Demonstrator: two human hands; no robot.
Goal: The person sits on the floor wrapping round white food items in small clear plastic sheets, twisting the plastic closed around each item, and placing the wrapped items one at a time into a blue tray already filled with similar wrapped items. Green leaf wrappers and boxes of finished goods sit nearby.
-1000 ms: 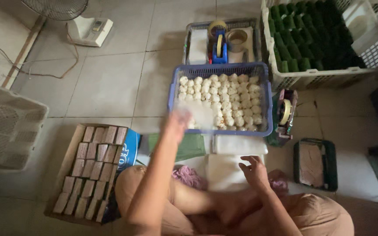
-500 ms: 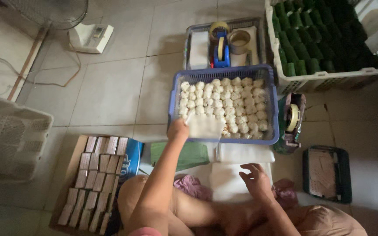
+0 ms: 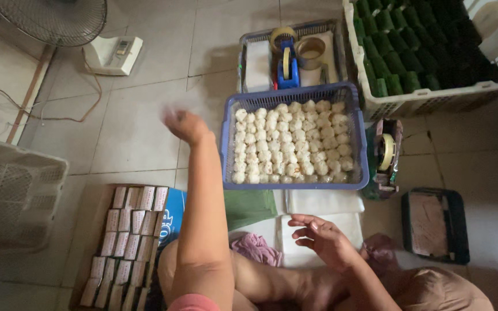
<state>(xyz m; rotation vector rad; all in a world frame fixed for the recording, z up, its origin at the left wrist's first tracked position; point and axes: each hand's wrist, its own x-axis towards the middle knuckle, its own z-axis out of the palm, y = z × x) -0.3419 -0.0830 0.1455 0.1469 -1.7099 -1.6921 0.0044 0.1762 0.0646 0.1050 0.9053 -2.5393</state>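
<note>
My left hand [image 3: 184, 125] is stretched out over the floor tiles, just left of a blue basket [image 3: 226, 151] filled with several small white round pieces [image 3: 292, 141]. The hand is blurred and its fingers look curled; a pale smear sits at its top, so what it holds is unclear. Nearer my lap, my right hand [image 3: 321, 239] hovers with fingers spread and empty over a stack of white sheets [image 3: 325, 203]. A green sheet [image 3: 250, 205] lies between my arms.
Behind the basket is a grey tray [image 3: 259, 57] with tape rolls and a blue tape dispenser [image 3: 287, 63]. A white crate of green wrapped pieces [image 3: 416, 52] stands back right. Another tape dispenser [image 3: 386, 154], a black tray [image 3: 434, 226], a box of wrapped bars [image 3: 127, 242], a fan [image 3: 53, 20].
My left hand has swung from the near left corner of the blue basket out to the left over the tiles. The right hand has stayed over the white sheets.
</note>
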